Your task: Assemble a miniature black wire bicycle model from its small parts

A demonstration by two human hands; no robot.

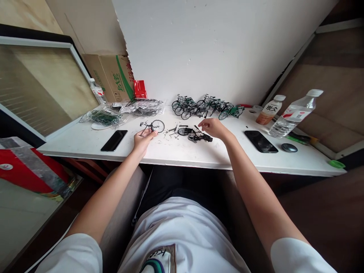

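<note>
My left hand [143, 139] is closed around a partly built miniature bicycle [146, 125], held just above the white table with its one visible spoked wheel pointing right. To the right, my right hand [212, 127] hovers over loose parts with its fingertips pinched together. A short dark strip [197, 129] shows right by those fingertips; whether they grip it is unclear. Below that hand lie black bicycle parts [199, 137], with a loose black wheel [184, 131] at their left end. Tiny parts [171, 131] are scattered between my two hands.
Several assembled miniature bicycles [195, 110] stand at the back. Plastic bags of parts [145, 107] lie back left, near a red box [140, 89]. Phones lie left [114, 140] and right [261, 141]. A tea bottle [269, 110] and a water bottle [295, 115] stand at right.
</note>
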